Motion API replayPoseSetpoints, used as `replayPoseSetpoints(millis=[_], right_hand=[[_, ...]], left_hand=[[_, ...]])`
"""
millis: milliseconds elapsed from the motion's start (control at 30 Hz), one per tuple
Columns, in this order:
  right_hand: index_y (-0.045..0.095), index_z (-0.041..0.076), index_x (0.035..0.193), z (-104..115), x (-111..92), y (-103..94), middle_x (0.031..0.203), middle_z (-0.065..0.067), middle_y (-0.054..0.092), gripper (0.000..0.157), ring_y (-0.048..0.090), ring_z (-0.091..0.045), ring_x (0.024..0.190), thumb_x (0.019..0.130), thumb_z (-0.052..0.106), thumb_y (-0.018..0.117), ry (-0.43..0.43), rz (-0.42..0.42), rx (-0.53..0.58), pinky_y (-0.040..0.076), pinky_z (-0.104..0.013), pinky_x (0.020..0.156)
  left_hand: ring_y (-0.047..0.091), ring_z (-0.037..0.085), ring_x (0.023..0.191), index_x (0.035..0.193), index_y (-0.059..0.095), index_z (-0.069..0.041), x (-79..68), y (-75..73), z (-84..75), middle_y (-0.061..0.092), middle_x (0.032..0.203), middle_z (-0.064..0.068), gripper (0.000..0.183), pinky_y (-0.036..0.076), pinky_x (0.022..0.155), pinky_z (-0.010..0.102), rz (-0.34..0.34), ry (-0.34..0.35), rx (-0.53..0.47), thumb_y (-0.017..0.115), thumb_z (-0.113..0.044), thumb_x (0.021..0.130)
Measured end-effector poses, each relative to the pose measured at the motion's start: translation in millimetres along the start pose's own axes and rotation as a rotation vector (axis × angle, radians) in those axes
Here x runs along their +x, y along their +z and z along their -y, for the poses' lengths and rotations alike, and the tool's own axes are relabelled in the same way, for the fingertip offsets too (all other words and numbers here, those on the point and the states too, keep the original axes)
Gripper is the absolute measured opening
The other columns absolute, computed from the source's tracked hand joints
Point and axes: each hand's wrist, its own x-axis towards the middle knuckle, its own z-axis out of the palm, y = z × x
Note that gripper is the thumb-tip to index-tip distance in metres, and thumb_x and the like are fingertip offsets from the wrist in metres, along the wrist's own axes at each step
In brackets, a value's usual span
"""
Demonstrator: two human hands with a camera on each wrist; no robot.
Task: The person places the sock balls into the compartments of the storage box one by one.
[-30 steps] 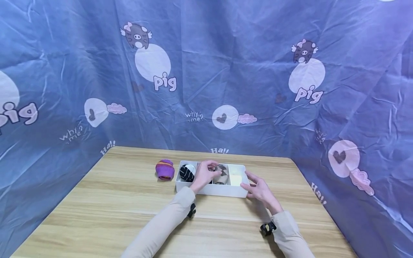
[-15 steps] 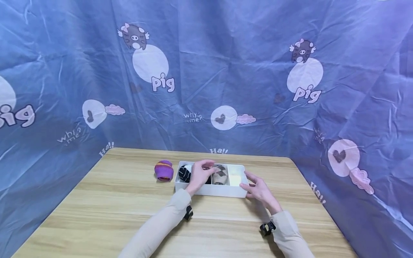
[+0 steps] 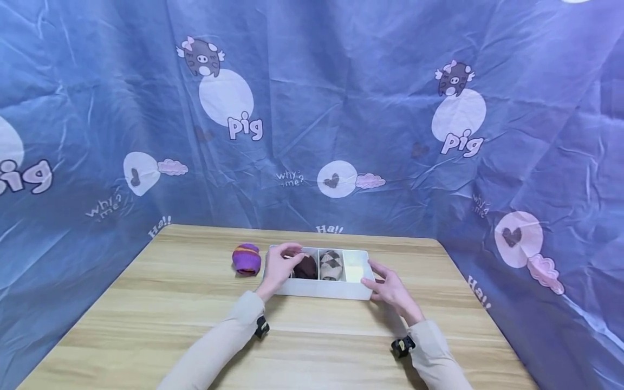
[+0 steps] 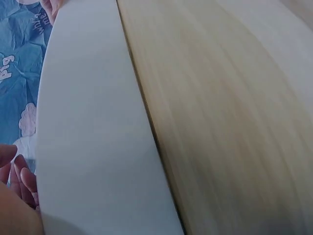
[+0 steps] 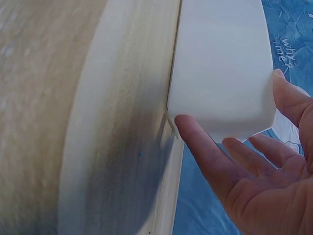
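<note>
A white divided box (image 3: 322, 288) stands on the wooden table. Over its leftmost compartment is my left hand (image 3: 279, 267), thumb and fingers apart, hiding what lies there. A dark brown rolled sock (image 3: 306, 267) fills the compartment beside that hand, and a beige-and-brown argyle rolled sock (image 3: 331, 265) sits in the following one. The rightmost compartment shows a pale bottom. At the box's right end, my right hand (image 3: 391, 288) rests with fairly straight fingers against the end wall and the thumb at the rim, clearer in the right wrist view. A purple-and-orange rolled sock (image 3: 246, 260) lies left of the box.
The wooden table (image 3: 312, 346) stretches in front of the box. Blue patterned cloth (image 3: 292, 108) hangs behind and at both sides of it. A black wrist camera (image 3: 403, 346) is strapped below the right hand, another (image 3: 262, 327) below the left.
My left hand has moved left from the middle compartments to the leftmost one, uncovering the brown and argyle socks and covering the black-and-white one. The right hand stays at the box's end.
</note>
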Motion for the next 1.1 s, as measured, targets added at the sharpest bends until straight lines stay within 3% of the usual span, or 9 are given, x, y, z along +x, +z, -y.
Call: replayPoseSetpoints(millis=[267, 567, 700, 833, 967, 1100], right_hand=[[0.027, 0.006, 0.154, -4, 0, -2.0, 0.159, -0.022, 0.023, 0.074, 0.051, -0.044, 0.127, 0.092, 0.013, 0.067, 0.003, -0.015, 0.007, 0.059, -0.039, 0.074], [0.026, 0.005, 0.154, -4, 0, 0.2, 0.159, -0.022, 0.023, 0.075, 0.051, -0.045, 0.127, 0.092, 0.013, 0.067, -0.004, -0.002, 0.014, 0.059, -0.040, 0.076], [0.026, 0.006, 0.154, -3, 1, -0.3, 0.159, -0.021, 0.023, 0.073, 0.052, -0.044, 0.126, 0.093, 0.011, 0.066, -0.003, -0.009, 0.009, 0.059, -0.039, 0.075], [0.026, 0.005, 0.154, -2, 0, -0.5, 0.159, -0.022, 0.023, 0.074, 0.055, -0.041, 0.124, 0.092, 0.013, 0.067, -0.004, 0.002, -0.001, 0.059, -0.040, 0.074], [0.026, 0.004, 0.153, -1, 0, -0.5, 0.159, -0.023, 0.023, 0.075, 0.055, -0.042, 0.123, 0.092, 0.015, 0.068, -0.012, 0.003, -0.001, 0.059, -0.041, 0.075], [0.027, 0.005, 0.154, -1, 0, -0.3, 0.159, -0.022, 0.024, 0.075, 0.054, -0.043, 0.124, 0.092, 0.015, 0.068, -0.003, -0.006, 0.003, 0.059, -0.040, 0.077]], left_hand=[[0.064, 0.007, 0.077, 0.103, 0.074, -0.001, -2.1, -33.8, 2.7, 0.074, 0.090, 0.012, 0.026, 0.049, 0.071, 0.018, -0.019, -0.063, 0.088, 0.079, -0.005, 0.077], [0.065, 0.014, 0.089, 0.113, 0.070, 0.001, -3.8, -64.3, 10.6, 0.071, 0.109, 0.020, 0.035, 0.050, 0.075, 0.016, 0.024, -0.167, 0.071, 0.078, -0.006, 0.080], [0.065, 0.012, 0.086, 0.116, 0.068, 0.002, -1.5, -74.8, 13.6, 0.070, 0.108, 0.021, 0.038, 0.053, 0.072, 0.018, 0.033, -0.189, 0.061, 0.078, -0.006, 0.080], [0.065, 0.011, 0.079, 0.117, 0.067, 0.002, 0.8, -86.1, 14.4, 0.071, 0.104, 0.020, 0.039, 0.054, 0.066, 0.021, -0.005, -0.208, 0.052, 0.077, -0.004, 0.080], [0.065, 0.009, 0.087, 0.119, 0.067, 0.000, 7.2, -97.4, 13.3, 0.069, 0.113, 0.022, 0.040, 0.050, 0.079, 0.017, -0.040, -0.206, 0.038, 0.076, -0.003, 0.080], [0.067, 0.009, 0.088, 0.119, 0.067, -0.001, 13.0, -107.8, 12.8, 0.067, 0.116, 0.025, 0.040, 0.050, 0.081, 0.018, -0.056, -0.221, 0.020, 0.076, -0.001, 0.080]])
